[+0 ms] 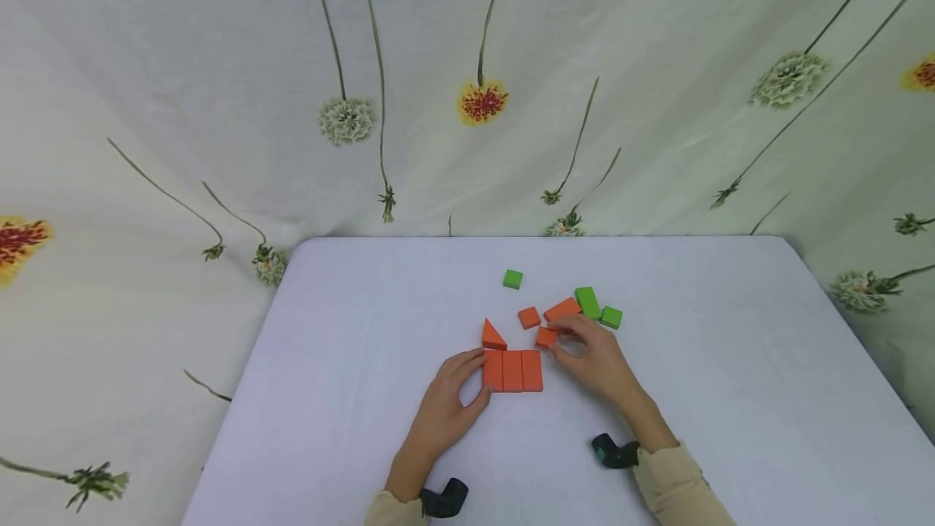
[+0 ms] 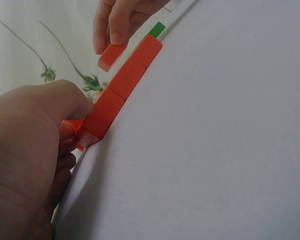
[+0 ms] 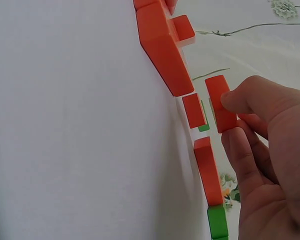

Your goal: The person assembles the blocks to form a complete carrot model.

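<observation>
Three orange rectangular blocks [image 1: 512,371] lie side by side in a row on the white table. My left hand [image 1: 447,408] holds the leftmost block [image 2: 102,116], thumb at its near end and fingers at the far end. An orange triangular block [image 1: 493,336] sits at the row's far edge, by the left fingertips. Between thumb and fingers, my right hand [image 1: 595,355] pinches a small orange block [image 3: 221,103], lifted above the table beyond the row's right end.
Past the row lie a small orange cube [image 1: 529,317] and another orange block [image 1: 562,309], partly behind the right hand. Beside it are a green block [image 1: 588,303] and a green cube [image 1: 611,316]. A second green cube [image 1: 513,279] lies farther back. Flowered cloth [image 1: 438,169] hangs behind the table.
</observation>
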`<state>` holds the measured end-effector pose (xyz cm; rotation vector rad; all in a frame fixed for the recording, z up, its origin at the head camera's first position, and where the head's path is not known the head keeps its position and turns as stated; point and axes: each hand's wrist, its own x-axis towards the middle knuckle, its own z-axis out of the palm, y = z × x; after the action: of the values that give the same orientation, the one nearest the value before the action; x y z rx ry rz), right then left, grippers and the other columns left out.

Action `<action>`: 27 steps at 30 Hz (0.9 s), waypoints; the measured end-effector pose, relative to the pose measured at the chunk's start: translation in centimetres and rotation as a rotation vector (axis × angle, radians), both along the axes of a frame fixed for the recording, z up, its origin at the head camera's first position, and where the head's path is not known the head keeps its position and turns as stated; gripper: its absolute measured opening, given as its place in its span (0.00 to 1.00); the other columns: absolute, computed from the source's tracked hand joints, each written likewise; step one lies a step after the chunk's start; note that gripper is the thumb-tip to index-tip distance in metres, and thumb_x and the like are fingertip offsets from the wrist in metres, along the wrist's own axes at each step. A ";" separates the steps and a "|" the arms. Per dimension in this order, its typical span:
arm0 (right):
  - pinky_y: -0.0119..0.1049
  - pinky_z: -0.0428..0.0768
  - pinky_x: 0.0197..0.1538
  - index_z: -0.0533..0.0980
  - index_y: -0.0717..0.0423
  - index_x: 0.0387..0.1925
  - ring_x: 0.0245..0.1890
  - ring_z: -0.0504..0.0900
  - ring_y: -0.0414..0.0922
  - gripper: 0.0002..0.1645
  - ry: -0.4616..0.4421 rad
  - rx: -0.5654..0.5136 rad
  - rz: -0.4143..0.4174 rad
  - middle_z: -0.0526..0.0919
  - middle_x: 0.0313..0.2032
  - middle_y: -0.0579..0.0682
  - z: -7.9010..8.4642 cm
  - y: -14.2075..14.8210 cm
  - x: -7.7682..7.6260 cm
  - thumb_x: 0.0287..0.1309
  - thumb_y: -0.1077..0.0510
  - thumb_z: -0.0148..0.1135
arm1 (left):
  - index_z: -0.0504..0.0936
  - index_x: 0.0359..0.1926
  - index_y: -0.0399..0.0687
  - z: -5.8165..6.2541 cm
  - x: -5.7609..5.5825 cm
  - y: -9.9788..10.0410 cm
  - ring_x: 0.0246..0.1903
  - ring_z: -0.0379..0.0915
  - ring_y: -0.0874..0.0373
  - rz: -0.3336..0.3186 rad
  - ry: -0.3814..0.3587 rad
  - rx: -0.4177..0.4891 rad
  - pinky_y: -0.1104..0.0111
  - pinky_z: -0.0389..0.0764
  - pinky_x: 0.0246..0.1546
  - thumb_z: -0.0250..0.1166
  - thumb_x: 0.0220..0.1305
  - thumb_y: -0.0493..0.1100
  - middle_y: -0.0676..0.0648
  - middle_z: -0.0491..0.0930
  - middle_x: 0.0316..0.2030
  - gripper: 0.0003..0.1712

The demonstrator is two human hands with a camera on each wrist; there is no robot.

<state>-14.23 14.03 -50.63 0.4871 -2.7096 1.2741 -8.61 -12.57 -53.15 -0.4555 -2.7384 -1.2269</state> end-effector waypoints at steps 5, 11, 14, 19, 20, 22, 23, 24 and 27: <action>0.42 0.87 0.55 0.83 0.52 0.51 0.47 0.85 0.44 0.21 0.010 -0.032 0.026 0.84 0.47 0.46 0.2 0.0 0.4 0.55 0.67 0.75 | 0.80 0.65 0.43 -0.1 0.0 0.0 0.67 0.71 0.50 -0.001 -0.002 0.003 0.55 0.79 0.65 0.71 0.65 0.40 0.48 0.77 0.66 0.27; 0.41 0.87 0.55 0.83 0.53 0.50 0.47 0.85 0.44 0.21 0.020 -0.103 0.093 0.85 0.47 0.46 0.4 -0.4 1.2 0.54 0.67 0.76 | 0.80 0.65 0.44 -0.1 0.0 0.0 0.67 0.71 0.51 0.000 -0.003 -0.009 0.55 0.79 0.65 0.71 0.65 0.41 0.48 0.77 0.66 0.28; 0.40 0.87 0.55 0.83 0.52 0.50 0.46 0.85 0.42 0.20 0.008 -0.102 0.107 0.85 0.47 0.44 0.5 -0.7 1.6 0.55 0.67 0.76 | 0.79 0.66 0.44 -0.1 0.0 0.0 0.67 0.71 0.51 -0.001 -0.005 -0.006 0.55 0.79 0.65 0.71 0.65 0.41 0.48 0.77 0.66 0.28; 0.40 0.87 0.56 0.83 0.51 0.50 0.45 0.85 0.40 0.21 -0.007 -0.099 0.134 0.85 0.47 0.43 0.4 -1.2 2.3 0.55 0.66 0.76 | 0.80 0.65 0.44 0.0 0.0 0.0 0.67 0.71 0.51 0.001 -0.004 -0.004 0.55 0.79 0.65 0.71 0.66 0.41 0.48 0.77 0.66 0.27; 0.40 0.87 0.56 0.83 0.50 0.50 0.45 0.85 0.40 0.21 -0.008 -0.102 0.140 0.85 0.47 0.42 0.4 -1.3 2.4 0.55 0.66 0.76 | 0.80 0.65 0.44 0.0 0.0 0.0 0.67 0.71 0.51 0.002 -0.004 -0.004 0.55 0.79 0.65 0.71 0.66 0.41 0.48 0.77 0.66 0.27; 0.40 0.87 0.56 0.84 0.50 0.50 0.44 0.85 0.40 0.21 -0.010 -0.111 0.154 0.85 0.47 0.42 0.3 -1.4 2.5 0.55 0.66 0.76 | 0.80 0.65 0.44 0.0 0.0 0.0 0.67 0.71 0.51 0.003 -0.006 -0.007 0.55 0.78 0.65 0.71 0.66 0.41 0.48 0.77 0.66 0.27; 0.40 0.87 0.55 0.84 0.49 0.50 0.44 0.85 0.40 0.21 -0.010 -0.110 0.159 0.85 0.47 0.42 0.3 -1.5 2.6 0.55 0.66 0.76 | 0.80 0.65 0.44 0.0 0.0 0.0 0.67 0.71 0.51 0.003 -0.007 -0.008 0.55 0.78 0.65 0.71 0.66 0.41 0.49 0.77 0.66 0.27; 0.40 0.87 0.55 0.84 0.49 0.50 0.44 0.85 0.40 0.21 -0.010 -0.109 0.163 0.85 0.47 0.41 0.2 -1.6 2.7 0.55 0.66 0.76 | 0.80 0.65 0.44 0.0 0.0 0.0 0.67 0.71 0.51 0.003 -0.007 -0.008 0.55 0.78 0.66 0.71 0.66 0.41 0.48 0.77 0.66 0.27; 0.39 0.87 0.55 0.84 0.49 0.51 0.44 0.85 0.40 0.22 -0.005 -0.113 0.185 0.85 0.47 0.41 0.0 -1.8 2.9 0.55 0.66 0.76 | 0.80 0.65 0.44 0.0 -0.1 0.0 0.67 0.71 0.51 0.003 -0.007 -0.010 0.55 0.78 0.66 0.71 0.66 0.42 0.48 0.77 0.66 0.27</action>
<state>-11.37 12.27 -50.59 0.7366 -2.6285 1.4647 -8.68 -12.57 -53.18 -0.4485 -2.7509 -1.2170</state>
